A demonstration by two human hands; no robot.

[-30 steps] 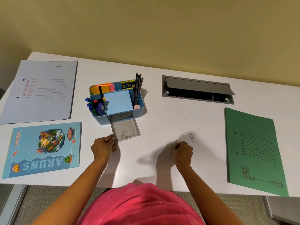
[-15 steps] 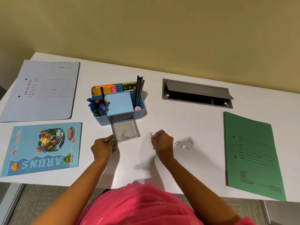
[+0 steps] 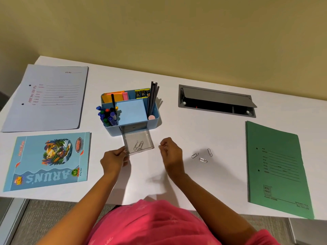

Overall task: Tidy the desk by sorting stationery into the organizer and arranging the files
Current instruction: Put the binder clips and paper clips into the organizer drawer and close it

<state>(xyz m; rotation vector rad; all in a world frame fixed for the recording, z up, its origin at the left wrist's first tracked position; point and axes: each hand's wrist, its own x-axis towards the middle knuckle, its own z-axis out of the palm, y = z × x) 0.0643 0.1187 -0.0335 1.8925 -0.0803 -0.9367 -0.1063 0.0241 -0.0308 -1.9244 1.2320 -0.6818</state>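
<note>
A blue desk organizer (image 3: 154,119) holds pens, sticky notes and black pencils. Its clear drawer (image 3: 149,138) is pulled out toward me, and two paper clips (image 3: 138,145) lie inside it. My left hand (image 3: 114,159) pinches the drawer's front left corner. My right hand (image 3: 171,153) hovers just right of the drawer, fingers loosely curled and holding nothing. Three more paper clips (image 3: 201,156) lie loose on the white desk (image 3: 203,135), to the right of that hand. A grey-blue file (image 3: 47,98) lies at the far left and a green file (image 3: 276,167) at the right.
A light blue notebook (image 3: 47,160) lies near the front left edge, below the grey-blue file. A grey cable hatch (image 3: 216,101) stands open in the desk behind the loose clips. The wall runs along the desk's far edge.
My right hand lifted a paper clip from the loose group, carried it left and dropped it into the drawer, which now holds two. My left hand stayed on the drawer.
</note>
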